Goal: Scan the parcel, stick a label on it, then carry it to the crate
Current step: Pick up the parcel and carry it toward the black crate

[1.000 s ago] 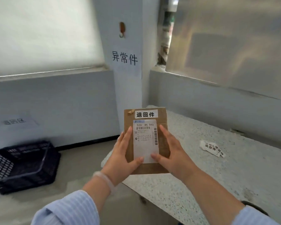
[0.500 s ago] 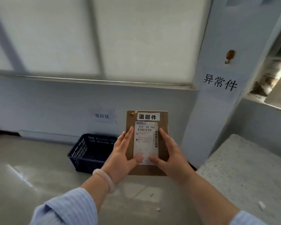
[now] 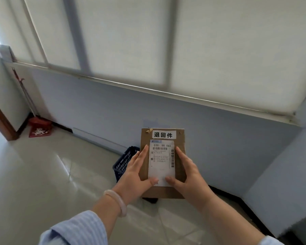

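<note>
Honestly, left hand (image 3: 135, 174) and right hand (image 3: 190, 175) just thumb-pinch the parcel (image 3: 163, 191); could slip before the crate (image 3: 123, 163).

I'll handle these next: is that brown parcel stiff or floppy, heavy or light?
Probably stiff: the parcel looks flat and straight-edged though gripped only low down. Likely light: left hand and right hand hold it with straight index fingers. Flat, so unlikely to roll.

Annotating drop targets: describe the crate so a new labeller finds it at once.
Under the wide frosted window, follow the pale blue wall down to the floor. The crate sits there, partly hidden behind the parcel and left hand. It alone is dark perforated plastic; the red dustpan stands far left.
</note>
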`<act>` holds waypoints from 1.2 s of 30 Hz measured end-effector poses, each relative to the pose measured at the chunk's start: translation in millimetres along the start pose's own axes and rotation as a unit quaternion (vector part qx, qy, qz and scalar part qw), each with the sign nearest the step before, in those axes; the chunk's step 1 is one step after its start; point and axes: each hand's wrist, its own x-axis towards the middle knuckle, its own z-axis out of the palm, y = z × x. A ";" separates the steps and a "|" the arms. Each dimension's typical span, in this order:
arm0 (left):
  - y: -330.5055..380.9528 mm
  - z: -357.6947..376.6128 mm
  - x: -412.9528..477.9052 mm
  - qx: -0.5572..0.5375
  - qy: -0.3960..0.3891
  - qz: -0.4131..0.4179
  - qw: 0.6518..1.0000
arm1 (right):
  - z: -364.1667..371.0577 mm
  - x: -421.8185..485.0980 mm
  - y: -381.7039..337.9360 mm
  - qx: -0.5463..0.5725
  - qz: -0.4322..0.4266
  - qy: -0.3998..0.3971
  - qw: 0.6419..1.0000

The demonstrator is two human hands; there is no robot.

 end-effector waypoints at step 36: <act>-343.5 -180.3 437.6 -0.008 -0.239 -0.087 0.967 | 249.1 469.8 34.4 0.003 0.221 0.020 0.975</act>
